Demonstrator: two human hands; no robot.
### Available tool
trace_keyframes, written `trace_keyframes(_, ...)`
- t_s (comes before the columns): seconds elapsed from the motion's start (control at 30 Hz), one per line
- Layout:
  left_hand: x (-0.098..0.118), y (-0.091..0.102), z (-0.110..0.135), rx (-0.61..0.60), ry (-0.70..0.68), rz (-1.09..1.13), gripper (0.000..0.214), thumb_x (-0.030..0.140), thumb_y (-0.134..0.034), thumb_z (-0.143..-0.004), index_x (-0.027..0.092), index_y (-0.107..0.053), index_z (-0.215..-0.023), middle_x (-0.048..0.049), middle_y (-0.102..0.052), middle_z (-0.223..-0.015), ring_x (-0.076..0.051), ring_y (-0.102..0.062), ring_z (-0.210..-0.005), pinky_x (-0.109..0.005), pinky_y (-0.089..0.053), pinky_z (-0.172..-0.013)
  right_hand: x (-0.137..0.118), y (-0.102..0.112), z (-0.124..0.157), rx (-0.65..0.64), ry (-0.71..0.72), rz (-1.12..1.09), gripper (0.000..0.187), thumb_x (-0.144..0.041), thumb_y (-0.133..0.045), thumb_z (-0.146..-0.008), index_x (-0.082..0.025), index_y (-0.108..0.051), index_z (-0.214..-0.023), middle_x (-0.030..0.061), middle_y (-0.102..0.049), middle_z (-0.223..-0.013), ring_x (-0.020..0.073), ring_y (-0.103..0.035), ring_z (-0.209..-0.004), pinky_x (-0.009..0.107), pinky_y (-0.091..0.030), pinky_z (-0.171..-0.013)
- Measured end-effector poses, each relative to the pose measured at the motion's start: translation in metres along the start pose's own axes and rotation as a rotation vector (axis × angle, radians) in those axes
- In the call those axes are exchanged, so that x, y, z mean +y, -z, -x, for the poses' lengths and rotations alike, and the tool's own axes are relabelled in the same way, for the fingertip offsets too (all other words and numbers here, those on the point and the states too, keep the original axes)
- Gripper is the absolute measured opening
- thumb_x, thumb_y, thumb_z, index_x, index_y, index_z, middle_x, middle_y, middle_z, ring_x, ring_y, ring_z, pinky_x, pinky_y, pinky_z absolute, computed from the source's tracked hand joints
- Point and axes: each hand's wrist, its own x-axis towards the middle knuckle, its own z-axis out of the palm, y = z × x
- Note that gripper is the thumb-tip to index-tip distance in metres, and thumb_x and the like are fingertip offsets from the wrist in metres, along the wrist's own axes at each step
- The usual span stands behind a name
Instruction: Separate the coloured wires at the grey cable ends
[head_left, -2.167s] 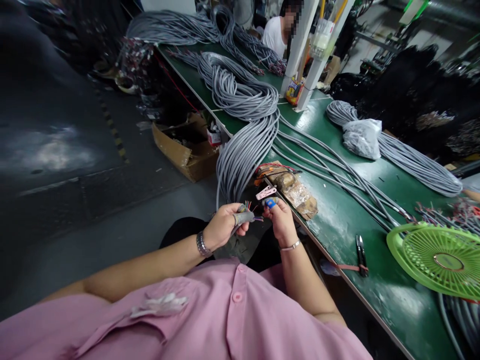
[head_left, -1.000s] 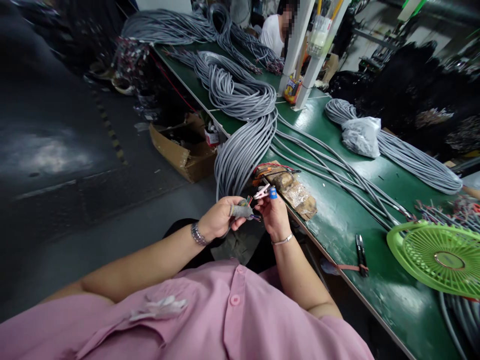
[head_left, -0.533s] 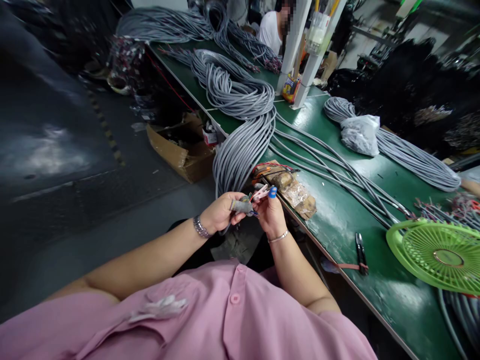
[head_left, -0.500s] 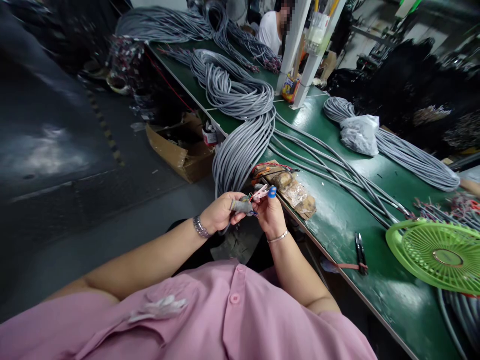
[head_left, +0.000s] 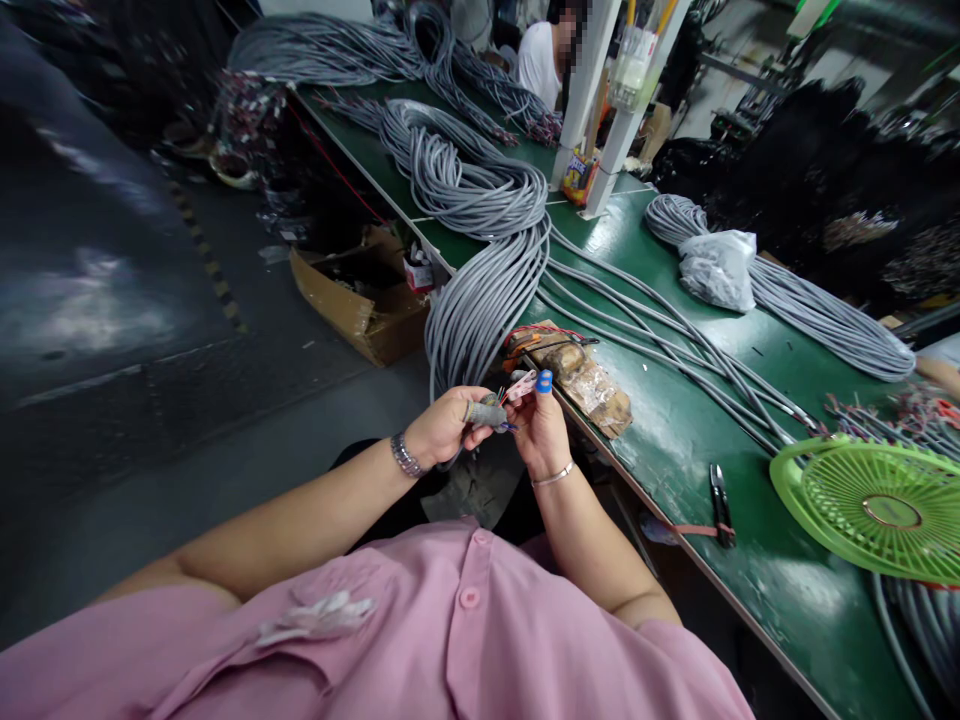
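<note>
My left hand [head_left: 444,425] is closed around the end of a grey cable, with worn grey coverings over its fingertips. Thin coloured wires [head_left: 503,396] fan out from there toward my right hand [head_left: 543,432]. My right hand, blue tape [head_left: 544,381] around its thumb, pinches the wires beside a small pinkish-white piece [head_left: 521,385] that is too small to name. Both hands are close together at the table edge, just below a large bundle of grey cables [head_left: 480,310].
The green table [head_left: 675,480] carries more cable coils [head_left: 469,170], a wooden block [head_left: 589,385], a plastic bag [head_left: 718,270], snips [head_left: 721,505] and a green fan [head_left: 877,505]. A cardboard box [head_left: 360,300] stands on the floor at left. Another person [head_left: 538,65] is behind the posts.
My hands stay almost in place, with slight finger movement at the wires. The view has shifted very slightly.
</note>
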Motion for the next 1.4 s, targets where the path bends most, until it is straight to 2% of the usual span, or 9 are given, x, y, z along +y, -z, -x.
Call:
trace_keyframes(0.17,0.001,-0.001,0.004,0.017,0.014,-0.020,0.021,0.029,-0.075,-0.061,0.012,-0.062,-0.061,0.0001,-0.051,-0.038,-0.006,-0.036,-0.027,-0.018,-0.021,-0.030,0.002,0.001,0.000,0.002,-0.018,-0.011,0.050,-0.069,-0.060,-0.078,-0.019,-0.061,-0.078,-0.0025,-0.056,-0.064,0.0084,-0.047,-0.053,0.020,-0.045,-0.050)
trace_keyframes(0.3,-0.002,0.002,0.011,0.019,-0.002,-0.029,0.020,0.030,-0.072,-0.065,0.012,-0.063,-0.064,0.0001,-0.052,-0.039,-0.006,-0.037,-0.029,-0.018,-0.023,-0.031,0.003,0.011,0.001,-0.010,-0.115,-0.030,0.056,-0.074,-0.054,-0.078,-0.019,-0.062,-0.082,-0.0004,-0.062,-0.070,0.0089,-0.051,-0.054,0.021,-0.049,-0.053)
trace_keyframes(0.43,-0.005,0.005,0.020,0.078,-0.060,-0.014,0.017,0.027,-0.071,-0.069,0.014,-0.061,-0.063,0.0005,-0.056,-0.044,-0.007,-0.042,-0.034,-0.018,-0.030,-0.034,0.001,0.028,0.014,-0.120,-0.183,0.052,0.055,-0.071,-0.063,-0.073,-0.017,-0.065,-0.082,0.0008,-0.063,-0.072,0.0092,-0.054,-0.057,0.022,-0.051,-0.056)
trace_keyframes(0.57,-0.009,0.003,0.027,0.187,-0.149,-0.022,0.014,0.025,-0.069,-0.071,0.015,-0.062,-0.066,-0.0001,-0.060,-0.051,-0.009,-0.050,-0.041,-0.020,-0.040,-0.041,-0.001,0.034,0.035,-0.247,-0.156,0.255,0.045,-0.056,-0.075,-0.070,-0.016,-0.067,-0.090,0.0016,-0.065,-0.078,0.0094,-0.055,-0.059,0.025,-0.052,-0.059)
trace_keyframes(0.67,-0.013,-0.001,0.030,0.226,-0.188,-0.067,0.015,0.026,-0.070,-0.073,0.015,-0.063,-0.068,0.0000,-0.061,-0.053,-0.010,-0.053,-0.045,-0.021,-0.044,-0.045,0.002,0.028,0.047,-0.172,-0.024,0.390,0.032,-0.042,-0.079,-0.071,-0.018,-0.066,-0.086,-0.0015,-0.063,-0.071,0.0084,-0.052,-0.055,0.023,-0.048,-0.055)
trace_keyframes(0.77,-0.016,-0.004,0.033,0.196,-0.171,-0.137,0.017,0.028,-0.071,-0.074,0.015,-0.064,-0.067,-0.0008,-0.063,-0.055,-0.012,-0.056,-0.048,-0.023,-0.046,-0.049,0.008,0.022,0.049,-0.054,0.142,0.451,0.022,-0.038,-0.074,-0.076,-0.019,-0.064,-0.079,-0.0037,-0.058,-0.064,0.0082,-0.048,-0.053,0.022,-0.043,-0.052)
trace_keyframes(0.9,-0.014,-0.007,0.036,0.051,-0.108,-0.259,0.017,0.027,-0.072,-0.072,0.014,-0.065,-0.063,-0.0041,-0.065,-0.056,-0.013,-0.058,-0.050,-0.023,-0.046,-0.052,0.010,0.019,0.045,-0.091,0.189,0.522,0.020,-0.037,-0.072,-0.076,-0.019,-0.063,-0.074,-0.0033,-0.057,-0.064,0.0089,-0.048,-0.055,0.022,-0.042,-0.052)
trace_keyframes(0.97,-0.014,-0.007,0.037,0.039,-0.110,-0.251,0.017,0.027,-0.072,-0.072,0.014,-0.066,-0.063,-0.0045,-0.065,-0.056,-0.013,-0.058,-0.050,-0.023,-0.045,-0.052,0.008,0.018,0.043,-0.116,0.184,0.542,0.021,-0.037,-0.071,-0.076,-0.019,-0.062,-0.074,-0.0036,-0.056,-0.064,0.0090,-0.047,-0.055,0.022,-0.042,-0.052)
trace_keyframes(1.4,-0.028,-0.013,0.033,0.321,-0.202,0.094,0.019,0.030,-0.074,-0.069,0.015,-0.063,-0.070,-0.0012,-0.063,-0.056,-0.013,-0.057,-0.048,-0.025,-0.048,-0.050,0.013,0.018,0.038,-0.063,0.151,0.497,0.024,-0.041,-0.071,-0.078,-0.018,-0.062,-0.078,-0.0047,-0.054,-0.061,0.0081,-0.045,-0.051,0.022,-0.040,-0.049)
